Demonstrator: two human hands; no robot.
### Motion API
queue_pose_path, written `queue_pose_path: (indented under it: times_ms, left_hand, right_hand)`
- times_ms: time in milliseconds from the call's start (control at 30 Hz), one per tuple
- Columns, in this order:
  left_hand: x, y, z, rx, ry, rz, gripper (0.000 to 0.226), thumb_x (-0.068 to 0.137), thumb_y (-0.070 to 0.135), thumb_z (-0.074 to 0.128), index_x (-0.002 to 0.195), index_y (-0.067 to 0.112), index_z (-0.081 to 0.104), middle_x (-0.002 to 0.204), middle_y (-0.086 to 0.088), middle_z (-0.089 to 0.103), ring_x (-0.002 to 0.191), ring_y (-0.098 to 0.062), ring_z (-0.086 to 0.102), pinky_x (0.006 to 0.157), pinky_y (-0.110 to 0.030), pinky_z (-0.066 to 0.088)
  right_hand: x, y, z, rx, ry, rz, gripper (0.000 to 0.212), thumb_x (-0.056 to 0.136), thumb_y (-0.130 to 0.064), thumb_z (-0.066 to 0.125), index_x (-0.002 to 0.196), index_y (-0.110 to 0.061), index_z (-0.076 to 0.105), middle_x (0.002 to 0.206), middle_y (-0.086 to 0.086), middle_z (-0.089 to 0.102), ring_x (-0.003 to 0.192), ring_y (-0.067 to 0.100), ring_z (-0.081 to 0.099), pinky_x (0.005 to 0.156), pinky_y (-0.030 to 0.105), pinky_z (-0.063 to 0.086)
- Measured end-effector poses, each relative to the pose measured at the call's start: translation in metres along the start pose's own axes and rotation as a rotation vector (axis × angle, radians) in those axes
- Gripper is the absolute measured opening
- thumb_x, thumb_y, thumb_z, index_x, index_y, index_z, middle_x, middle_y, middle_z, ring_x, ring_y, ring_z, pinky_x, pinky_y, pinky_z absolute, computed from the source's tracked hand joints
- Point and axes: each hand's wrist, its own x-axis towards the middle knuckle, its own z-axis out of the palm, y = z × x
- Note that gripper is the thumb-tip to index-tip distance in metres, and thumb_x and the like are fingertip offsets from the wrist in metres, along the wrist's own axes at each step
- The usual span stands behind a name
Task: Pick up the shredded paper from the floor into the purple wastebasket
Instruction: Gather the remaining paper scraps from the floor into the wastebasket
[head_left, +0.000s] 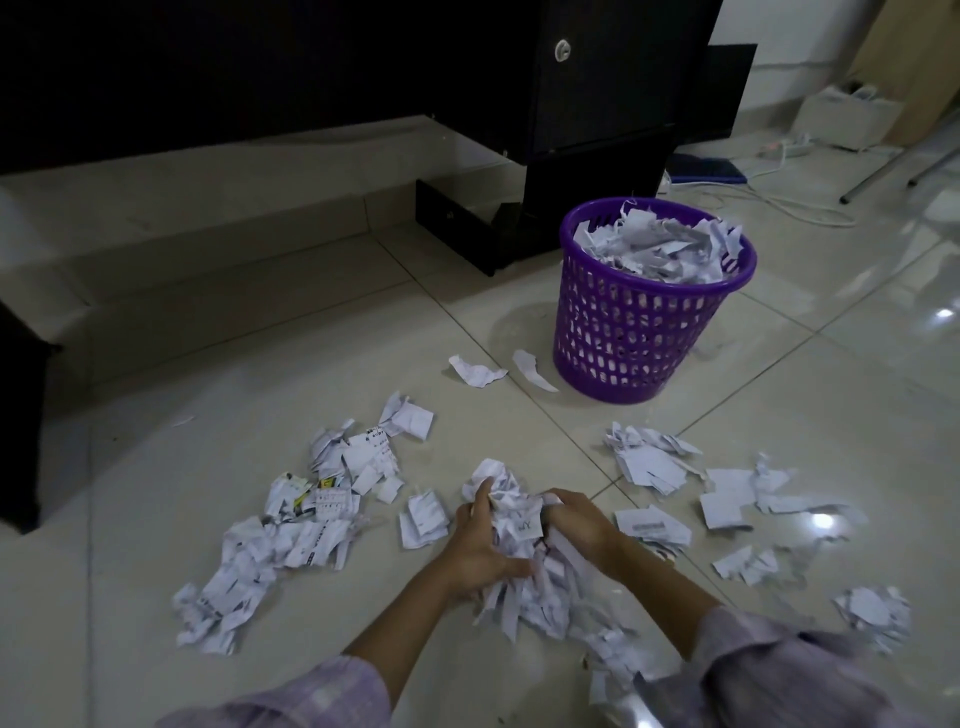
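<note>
Head view, landmark = purple wastebasket (652, 312). Standing upright on tile floor (857, 374), already heaped above rim with shredded paper (660, 249). Directly in front of it, near camera: left hand (480, 540) and right hand (576, 519) curled around one central bundle (522, 535), squeezing from both sides, lower strips trailing down to floor. More scraps spread front-left of basket (291, 525), front-right (649, 460), and further right (872, 613). Two loose pieces just beside basket base, left side (475, 370). Dark cabinet (597, 88) right behind basket.

Risks, judged from this frame:
- Basket near overflow; dumping another handful likely slides pieces off the heap and back to floor. Probably needs pressing down first.
- Grip only catches top of bundle; dangling strips likely shed during carry.
- Light basket, top-loaded; a push on the rim could tip it.
- Glossy tile; thin flat scraps hard to pinch up.

Writing: printed text on several scraps, a scribble on the piece between the hands, yellow print on one front-left scrap. None legible. No brands readable.
</note>
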Motion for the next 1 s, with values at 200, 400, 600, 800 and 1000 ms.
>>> queue_pose_path:
  times_ms: [200,400,600,800,1000]
  left_hand:
    - [0.006,0.014,-0.002,-0.02,0.072,0.02,0.119,0.069,0.037,0.081,0.152,0.023,-0.002,0.152,-0.011,0.025,0.138,-0.028,0.033,0.11,-0.044,0.037]
    - [0.009,0.037,-0.004,-0.206,0.053,-0.003,0.121,0.07,0.026,0.084,0.152,0.027,-0.005,0.15,0.005,0.03,0.134,-0.02,0.041,0.103,-0.032,0.045]
    - [-0.003,0.057,-0.023,-0.564,0.115,-0.104,0.096,0.085,0.047,0.058,0.153,0.026,-0.007,0.157,-0.004,0.023,0.138,-0.027,0.034,0.104,-0.038,0.033]
    - [-0.009,0.055,-0.022,-0.903,0.114,-0.4,0.076,0.089,0.071,0.027,0.132,0.013,0.05,0.122,-0.013,0.057,0.108,-0.033,0.055,0.088,-0.045,0.046]
    - [-0.006,0.061,-0.019,-1.265,-0.056,-0.379,0.075,0.091,0.067,0.029,0.127,0.006,0.054,0.107,-0.02,0.068,0.093,-0.036,0.066,0.076,-0.053,0.054]
  right_hand:
    - [-0.001,-0.015,-0.01,0.581,-0.459,0.085,0.047,0.096,-0.044,0.047,0.116,-0.006,0.067,0.112,0.016,0.066,0.109,0.032,0.062,0.1,0.039,0.044]
    - [0.008,-0.021,-0.008,0.408,-0.206,-0.06,0.064,0.062,-0.037,0.086,0.115,-0.006,0.065,0.106,0.019,0.07,0.1,0.034,0.068,0.096,0.057,0.049]
    - [0.011,-0.031,-0.03,0.493,-0.129,-0.186,0.047,0.076,-0.012,0.073,0.121,-0.008,0.06,0.11,0.013,0.071,0.102,0.03,0.068,0.086,0.041,0.055]
    - [0.011,-0.059,-0.031,0.709,-0.053,-0.227,0.04,0.089,-0.002,0.061,0.127,-0.012,0.057,0.117,0.01,0.069,0.105,0.024,0.067,0.082,0.034,0.057]
    - [0.003,-0.056,-0.025,0.598,-0.04,-0.199,0.034,0.086,-0.007,0.065,0.119,-0.016,0.059,0.113,0.007,0.07,0.102,0.022,0.068,0.09,0.039,0.054]
